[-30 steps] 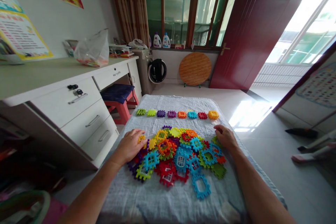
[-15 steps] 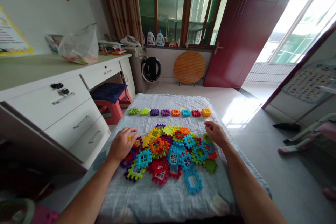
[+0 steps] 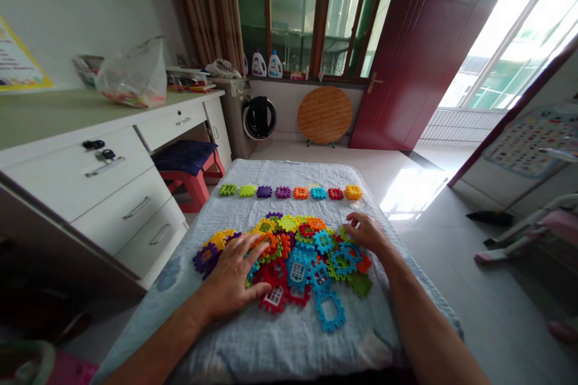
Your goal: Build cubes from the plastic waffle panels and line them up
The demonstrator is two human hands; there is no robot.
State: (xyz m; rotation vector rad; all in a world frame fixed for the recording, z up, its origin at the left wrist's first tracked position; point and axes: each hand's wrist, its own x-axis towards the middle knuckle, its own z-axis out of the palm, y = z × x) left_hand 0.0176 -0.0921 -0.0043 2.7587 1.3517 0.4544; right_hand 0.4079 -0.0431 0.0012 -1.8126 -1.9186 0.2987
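A heap of toothed plastic tiles in several colours [image 3: 298,271] lies on a cloth-covered table [image 3: 253,349]. My left hand [image 3: 237,274] rests over the heap's left part with fingers spread; what lies under the palm is hidden. Its thumb reaches beside a red tile [image 3: 274,298]. At the heap's right edge, my right hand [image 3: 365,231] has bent fingers apart, near green tiles, holding nothing visible. Beyond the heap runs a row of single tiles, from a green one [image 3: 227,190] at the left to an orange-yellow one [image 3: 353,192] at the right. A blue frame tile [image 3: 329,311] lies at the heap's near edge.
A white desk [image 3: 54,117] with drawers stands at the left, a red stool [image 3: 192,183] with a dark cushion beside it. Past the table are a washing machine [image 3: 235,114], a round wooden board [image 3: 325,114] and a red door [image 3: 406,54].
My left hand has moved right and nearer, from the heap's left edge onto its tiles, uncovering purple and yellow ones. My right hand has shifted slightly left.
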